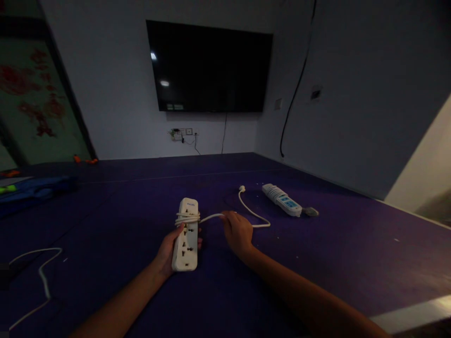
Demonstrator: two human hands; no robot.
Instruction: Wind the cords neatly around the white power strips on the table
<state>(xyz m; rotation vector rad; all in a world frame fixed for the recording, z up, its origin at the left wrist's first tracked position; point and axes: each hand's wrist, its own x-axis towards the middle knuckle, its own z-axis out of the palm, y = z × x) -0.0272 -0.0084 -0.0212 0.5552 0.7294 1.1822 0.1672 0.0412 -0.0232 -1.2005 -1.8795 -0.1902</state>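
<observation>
A white power strip (190,239) is gripped along its left side by my left hand (167,249), the thumb on its face and fingertips showing at its right edge. Several turns of its white cord (211,216) wrap around the upper part of the strip. My right hand (237,232) is closed on the cord a short way to the right of the strip. Beyond that hand the loose cord bends back across the purple surface to a white plug (242,188). Farther right lies a second power strip (282,199) with blue socket panels, its own cord coiled around one end.
The purple surface (334,263) runs back to the wall, where a large television (211,68) hangs above wall sockets (185,133). Another white cable (44,281) lies at the lower left. Blue cloth (38,188) sits at the left. A black cable (296,91) hangs along the right wall.
</observation>
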